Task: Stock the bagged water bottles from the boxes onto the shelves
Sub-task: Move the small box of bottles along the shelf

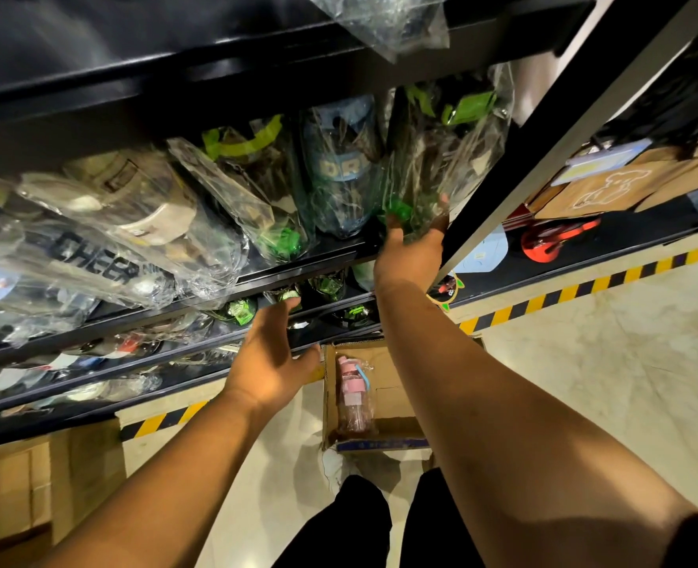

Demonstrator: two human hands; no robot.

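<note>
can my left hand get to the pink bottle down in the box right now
Probably yes. The left hand is open and empty, and the pink bottle lies uncovered in the open box on the floor. Nothing blocks it, though you'd likely need to bend down.

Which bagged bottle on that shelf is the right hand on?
The green bottle at the row's right end, beside the upright; the right hand pushes its base.

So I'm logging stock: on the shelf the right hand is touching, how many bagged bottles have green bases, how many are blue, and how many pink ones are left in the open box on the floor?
Green-based bottles: 2
Blue bottle: 1
Pink bottle in the box: 1
Total: 4
</note>
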